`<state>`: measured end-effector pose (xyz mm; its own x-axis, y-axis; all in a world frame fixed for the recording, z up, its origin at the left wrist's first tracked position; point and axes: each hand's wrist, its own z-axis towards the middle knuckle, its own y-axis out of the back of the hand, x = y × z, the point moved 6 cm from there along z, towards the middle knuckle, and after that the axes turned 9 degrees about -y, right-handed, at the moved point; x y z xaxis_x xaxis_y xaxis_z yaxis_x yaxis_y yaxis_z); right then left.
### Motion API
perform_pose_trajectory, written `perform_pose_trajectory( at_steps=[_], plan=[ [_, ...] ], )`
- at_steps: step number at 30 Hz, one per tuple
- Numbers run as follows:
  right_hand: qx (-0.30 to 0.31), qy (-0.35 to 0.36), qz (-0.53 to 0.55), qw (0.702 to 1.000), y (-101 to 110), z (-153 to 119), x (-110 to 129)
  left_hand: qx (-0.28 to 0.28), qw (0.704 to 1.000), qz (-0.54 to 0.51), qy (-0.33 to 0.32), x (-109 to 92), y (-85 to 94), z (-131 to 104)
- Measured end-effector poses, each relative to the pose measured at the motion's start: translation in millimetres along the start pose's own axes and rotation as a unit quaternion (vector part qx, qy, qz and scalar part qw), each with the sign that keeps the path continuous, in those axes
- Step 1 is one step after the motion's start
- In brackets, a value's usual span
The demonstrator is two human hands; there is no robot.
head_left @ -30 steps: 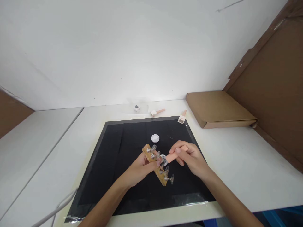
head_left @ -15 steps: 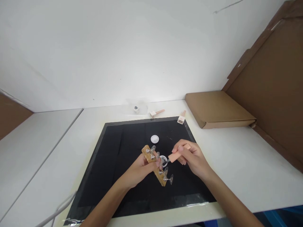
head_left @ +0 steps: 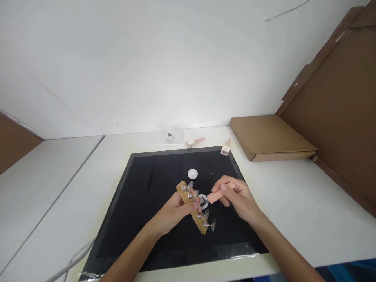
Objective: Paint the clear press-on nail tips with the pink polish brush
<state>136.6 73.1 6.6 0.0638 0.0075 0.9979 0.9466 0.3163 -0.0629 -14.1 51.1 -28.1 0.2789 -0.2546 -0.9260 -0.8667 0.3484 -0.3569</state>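
My left hand [head_left: 179, 208] grips a tan wooden strip [head_left: 199, 224] that slants over the black mat. Several clear discs on shiny metal stems [head_left: 209, 225] stick out from the strip's right side. In my right hand [head_left: 235, 194] is a peach-coloured handle [head_left: 216, 194], pinched between thumb and fingers. Its left end points at a small white dish [head_left: 203, 201] behind the strip, partly covered by the discs and my left fingers. The tool's tip is too small to make out clearly. Farther back on the mat lies a second white dish [head_left: 192, 174].
Behind the black mat [head_left: 158, 168], a peach-handled item [head_left: 190, 142] lies on the white table beside a clear plastic piece [head_left: 176, 137]. Another such item [head_left: 225, 150] rests at the mat's back right corner. A flat cardboard box [head_left: 273, 137] lies at right; a cable [head_left: 79, 254] runs at lower left.
The peach handle in my right hand has shifted slightly left and down, nearer the discs. My left hand keeps its hold on the strip. The camera view has moved a little.
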Motion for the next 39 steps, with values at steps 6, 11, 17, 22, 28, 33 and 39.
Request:
perform_pose_trajectory(
  at_steps=[6, 11, 17, 22, 28, 33, 39],
  plan=[
    [-0.056, -0.029, -0.003, 0.998, 6.7, 3.0, -1.6, -0.007, 0.999, -0.025, 0.024, -4.0, -3.8, -2.4],
    [-0.083, -0.029, 0.053, 0.995, 10.3, 3.8, -7.2, -0.011, 0.993, -0.113, 0.015, -10.6, -2.2, -3.0],
    [-0.095, -0.036, 0.079, 0.992, 9.6, 3.2, -4.9, -0.046, 0.980, -0.194, 0.011, -6.3, 7.7, 0.6],
    [-0.111, -0.031, 0.051, 0.992, 10.9, 4.3, -5.6, -0.043, 0.963, -0.264, 0.035, -3.7, 9.2, 2.2],
    [-0.122, -0.047, 0.010, 0.991, 8.2, 3.1, -3.0, -0.035, 0.958, -0.283, 0.036, -3.6, 9.5, 1.7],
    [-0.123, -0.048, -0.004, 0.991, 7.6, 3.3, 0.9, -0.010, 0.965, -0.263, 0.002, -4.8, 8.3, 0.6],
    [-0.120, -0.058, -0.026, 0.991, 7.7, 3.1, -1.3, 0.036, 0.965, -0.258, -0.008, -4.9, 5.8, -0.1]
  ],
)
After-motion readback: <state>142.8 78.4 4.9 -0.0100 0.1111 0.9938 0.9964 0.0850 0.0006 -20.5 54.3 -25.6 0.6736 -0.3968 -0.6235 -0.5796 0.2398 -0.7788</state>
